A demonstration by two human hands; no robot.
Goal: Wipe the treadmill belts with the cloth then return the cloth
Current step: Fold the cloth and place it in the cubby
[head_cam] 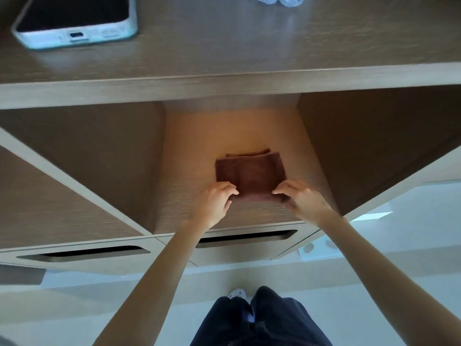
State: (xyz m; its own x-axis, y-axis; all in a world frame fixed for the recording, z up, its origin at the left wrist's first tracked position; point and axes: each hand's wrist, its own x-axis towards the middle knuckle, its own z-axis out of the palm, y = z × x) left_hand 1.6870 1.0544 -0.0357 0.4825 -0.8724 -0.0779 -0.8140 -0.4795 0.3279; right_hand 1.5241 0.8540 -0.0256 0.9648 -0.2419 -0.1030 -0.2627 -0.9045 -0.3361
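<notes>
Left hand (214,202), right hand (303,199), pinching cloth (250,174)

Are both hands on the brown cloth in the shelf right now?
Touching. The head view shows the left hand and right hand pinching the near corners of the folded cloth, fingertips overlapping its edge.

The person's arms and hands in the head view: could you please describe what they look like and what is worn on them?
Both arms are bare right up to the bottom edge of the picture, with no sleeves in view. The left hand and the right hand wear no gloves, and no rings, watch or bracelets show on the fingers or wrists. No markings are visible.
</notes>
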